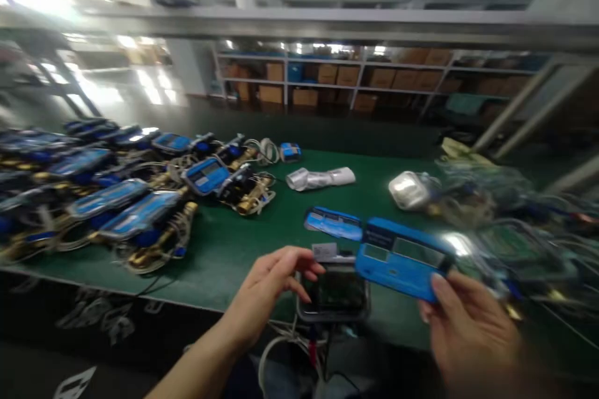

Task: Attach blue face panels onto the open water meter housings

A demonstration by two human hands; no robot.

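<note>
A blue faceplate [397,262] with pale window cutouts is pinched at its right end in my right hand [468,318], tilted above the bench. My left hand [276,287] has its fingers apart over the left side of a dark rectangular device [339,293] at the bench's front edge. Behind that device is a small grey label piece [324,252]. More blue faceplates [333,223] lie on the green bench just beyond. White cables [276,361] hang below the device. Whether the left fingertips touch the device is hard to tell.
Many blue-faced devices with brass fittings and coiled cables [140,215] crowd the green bench [243,255] at left. A silvery roll [321,179] lies mid-bench. At right are a silvery unit [409,191], plastic bags and more devices [524,249]. Shelves with boxes [306,97] stand behind.
</note>
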